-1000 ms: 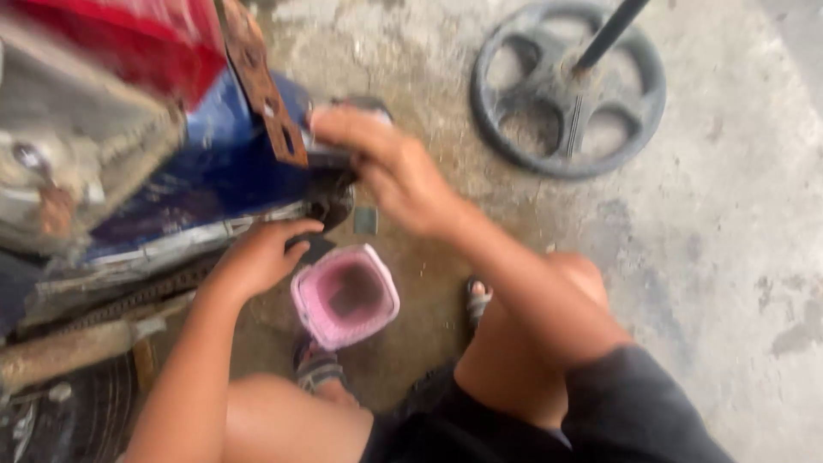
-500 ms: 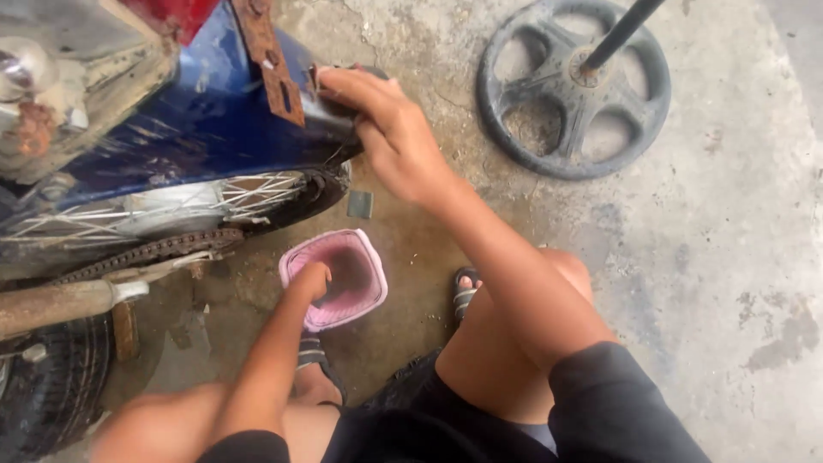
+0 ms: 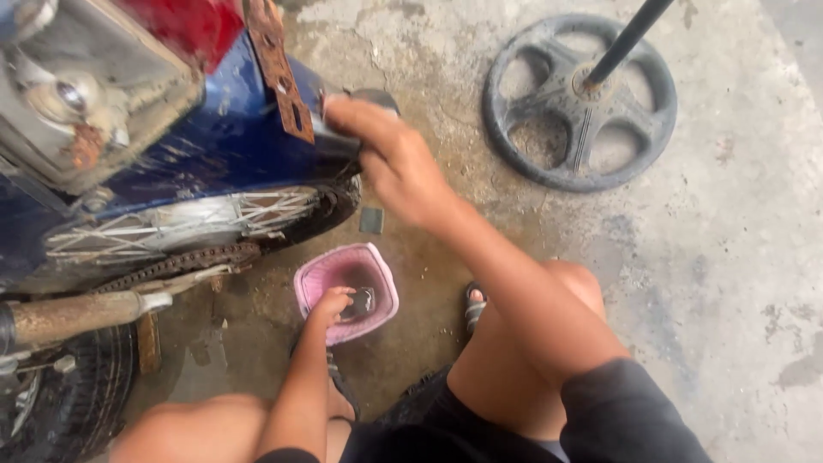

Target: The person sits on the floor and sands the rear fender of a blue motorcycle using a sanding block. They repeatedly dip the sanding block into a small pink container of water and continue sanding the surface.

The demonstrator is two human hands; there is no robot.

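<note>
One pink tub [image 3: 346, 291] is sitting on the concrete floor [image 3: 737, 283], just below the motorcycle's rear wheel [image 3: 197, 225], and it is serving as the landmark here. One left hand [image 3: 330, 307] is dipping into the tub from its near side — the fingers are curling down together around something small and dark inside, though what it is cannot be told. One right hand [image 3: 390, 154] is reaching up and away from the tub, arm stretched out, palm down, fingers pressed together and flat against the end of the blue rear fender [image 3: 231, 146], beside one rusty bracket [image 3: 276, 69].

Left of the tub, one rusty exhaust pipe [image 3: 73, 315] and one drive chain [image 3: 176, 261] are running along the motorcycle. One small dark square piece [image 3: 371, 220] is lying on the floor just above the tub. Well up and right of the tub, one black spoked wheel-shaped base [image 3: 579, 101] is holding a dark pole [image 3: 624, 39]. Two bare knees are framing the tub — the right knee [image 3: 561, 300] is standing close on its right, and one sandalled foot [image 3: 474, 302] is showing beside it.
</note>
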